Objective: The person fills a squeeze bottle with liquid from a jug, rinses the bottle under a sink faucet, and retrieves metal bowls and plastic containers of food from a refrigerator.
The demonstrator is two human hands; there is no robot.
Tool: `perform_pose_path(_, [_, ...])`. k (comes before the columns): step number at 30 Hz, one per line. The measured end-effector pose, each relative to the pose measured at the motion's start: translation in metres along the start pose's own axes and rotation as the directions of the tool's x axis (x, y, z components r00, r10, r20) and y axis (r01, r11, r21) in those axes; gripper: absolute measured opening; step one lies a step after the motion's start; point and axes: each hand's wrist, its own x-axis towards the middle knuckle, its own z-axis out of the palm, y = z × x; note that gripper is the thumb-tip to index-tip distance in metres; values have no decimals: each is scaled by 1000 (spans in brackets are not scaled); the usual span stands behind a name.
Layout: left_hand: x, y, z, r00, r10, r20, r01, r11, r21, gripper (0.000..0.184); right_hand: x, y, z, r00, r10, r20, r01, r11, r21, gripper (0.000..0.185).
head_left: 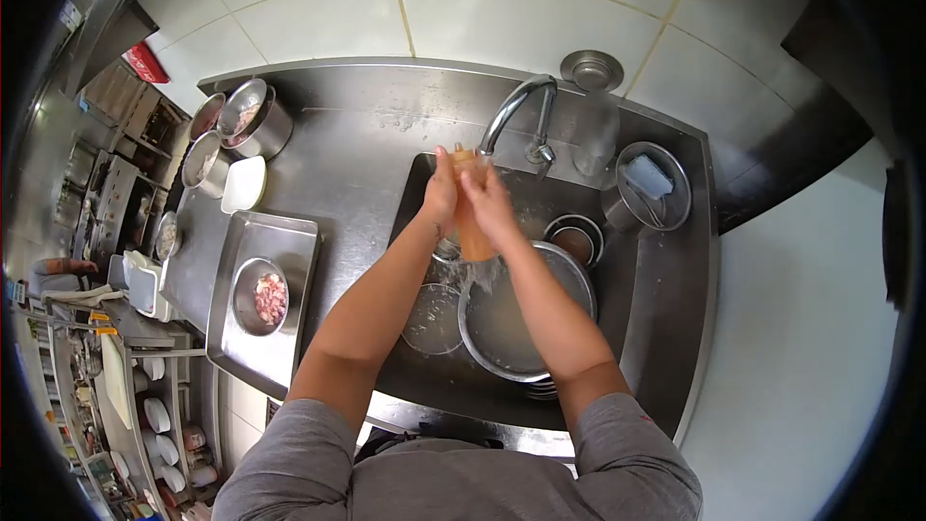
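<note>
Between my two hands is an orange squeeze bottle [473,234], its nozzle end pointing toward the wall. My left hand [441,195] presses on the bottle's left side, while my right hand [493,205] wraps over its right side. The chrome faucet [508,114] arches right beside my hands, and water splashes around and below the bottle. Under my forearms, a large round metal bowl [519,323] of cloudy water stands in the sink [617,347]. A clear round container [431,320] lies to its left, and smaller dark bowls [576,239] are at its upper right.
On the left counter, a metal tray [220,328] bears a bowl of diced meat [269,299]. Several metal pots [267,131] and a white dish [245,184] stand behind it. At right are a clear jar [597,135] and a metal container [680,183] with a blue sponge [647,177].
</note>
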Motion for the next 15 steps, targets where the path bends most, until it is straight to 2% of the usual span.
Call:
perform_pose_path(1, [-6,0,4,999,-44,26,43,999,25,85,14,13,-2,998,-34,44,23,969,247,48])
perform_pose_path(2, [-8,0,4,995,-88,52,85,995,49,87,16,2,-14,990,51,129,-93,932,351,47])
perform_pose_path(3, [-1,-5,-3,972,-176,154,172,984,40,86,19,-9,-27,970,82,229,-161,923,351,45])
perform_pose_path(4, [-4,-3,-5,973,-177,149,173,984,41,86,24,-15,-38,940,113,322,-227,912,343,44])
perform_pose_path(5, [-8,2,-5,931,-221,291,209,975,70,87,32,-14,-46,940,113,322,-228,911,344,44])
perform_pose_path(6, [-12,8,-6,866,-262,426,241,965,102,88,40,-13,-53,934,15,358,-100,970,220,44])
perform_pose_path(7, [-20,13,-11,816,-184,547,187,981,51,71,48,-12,-58,911,-76,405,40,995,96,45])
perform_pose_path(8, [-19,13,-14,815,-184,549,188,981,50,71,55,-11,-58,912,-75,404,40,995,94,45])
perform_pose_path(10, [-18,10,-16,835,-152,529,-38,943,331,55,63,-7,-53,889,-105,445,212,958,-196,36])
perform_pose_path(11, [-20,16,-10,870,-213,444,45,932,361,58,55,-31,-51,891,-31,453,227,895,-384,39])
perform_pose_path(12, [-16,10,-12,869,-217,445,48,932,360,58,51,-33,-41,892,-27,451,222,895,-386,39])
perform_pose_path(14, [7,-14,-28,928,-67,367,-110,891,440,57,39,-36,-22,967,-84,242,226,727,-648,40])
perform_pose_path(15, [17,-33,-34,943,143,300,-254,891,376,48,27,-42,-21,946,-235,223,324,663,-676,40])
